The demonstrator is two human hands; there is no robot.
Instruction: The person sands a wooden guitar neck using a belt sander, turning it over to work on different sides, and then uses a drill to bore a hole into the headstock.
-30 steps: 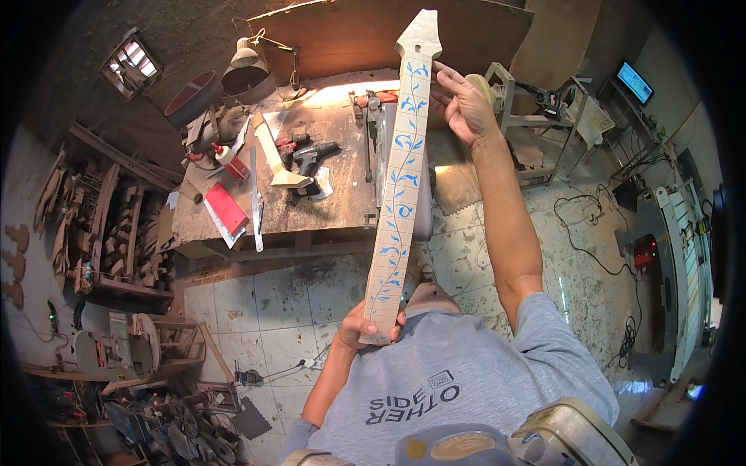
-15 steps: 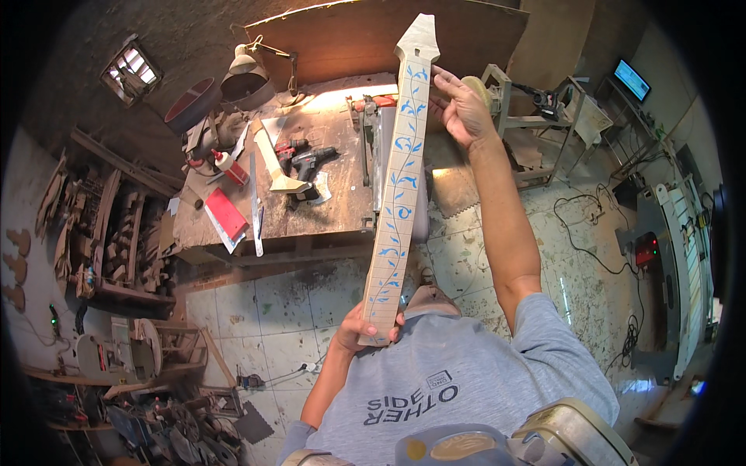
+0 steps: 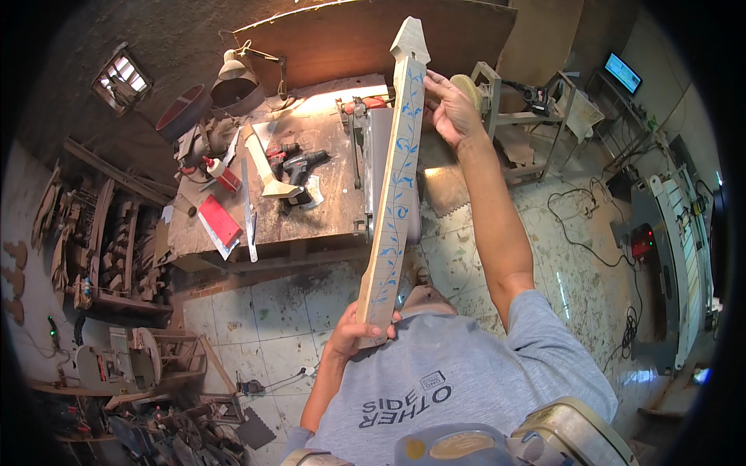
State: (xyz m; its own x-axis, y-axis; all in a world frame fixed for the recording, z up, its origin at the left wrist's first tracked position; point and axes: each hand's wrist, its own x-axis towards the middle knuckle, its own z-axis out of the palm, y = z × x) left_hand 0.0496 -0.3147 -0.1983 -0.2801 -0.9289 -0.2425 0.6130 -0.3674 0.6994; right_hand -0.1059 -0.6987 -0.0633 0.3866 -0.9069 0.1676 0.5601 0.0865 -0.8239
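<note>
A pale wooden guitar neck (image 3: pixel 391 202) with a blue vine pattern along its fretboard stands lengthwise in front of me, its pointed headstock (image 3: pixel 412 40) at the far end. My left hand (image 3: pixel 359 332) is closed round the near, wide end, close to my shirt, with the thumb on top. At the far end my right hand (image 3: pixel 452 115) grips the neck's right edge just below the headstock; some of its fingers are partly hidden behind the wood.
On the workbench (image 3: pixel 311 225) lie another guitar neck (image 3: pixel 264 161), a cordless drill (image 3: pixel 303 165), a glue bottle (image 3: pixel 223 174), a steel ruler (image 3: pixel 249 213) and a red pad (image 3: pixel 220 220). A belt sander (image 3: pixel 381 155) sits at its right edge. Cables (image 3: pixel 587 248) run over the floor.
The neck has rolled slightly, so more of its left side shows and the fretboard is seen at a steeper angle. Both hands keep hold, and the whole view has shifted a little.
</note>
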